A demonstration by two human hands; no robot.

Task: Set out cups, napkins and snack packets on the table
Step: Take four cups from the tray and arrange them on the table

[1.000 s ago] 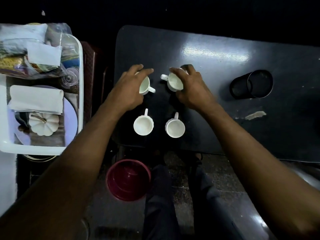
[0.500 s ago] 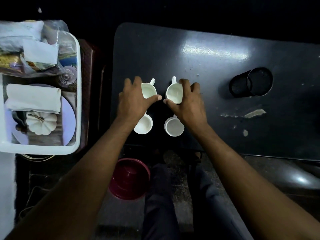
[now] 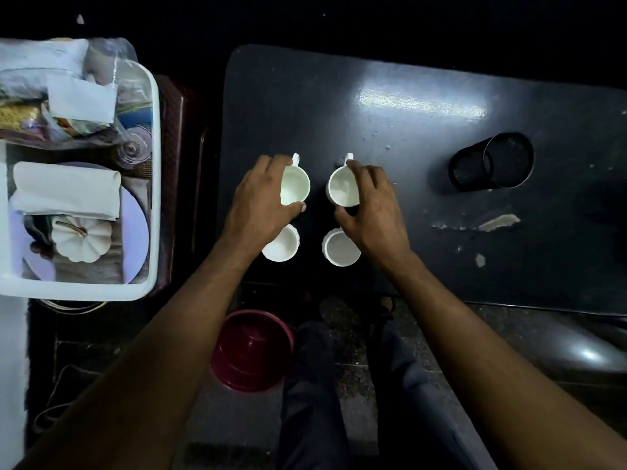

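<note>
You have drawn 2 cups back and turned them. Your left hand [image 3: 261, 201] grips the left far cup [image 3: 296, 188] and your right hand [image 3: 373, 206] grips the right far cup [image 3: 343, 192]. Their handles now point away from you. Each sits just behind a near cup [image 3: 281, 246] on the bench [image 3: 407, 130], so the 4 cups look placed. The napkins [image 3: 68, 188] and snack packets [image 3: 30, 113] are still in the white tub [image 3: 154, 184].

One camera rides on my head (wide-angle, edges bending), facing forward and steeply down. The table [image 3: 407, 147] fills the upper right of the frame close in, a tray [image 3: 154, 184] the left edge, my legs [image 3: 315, 385] the bottom centre.
</note>
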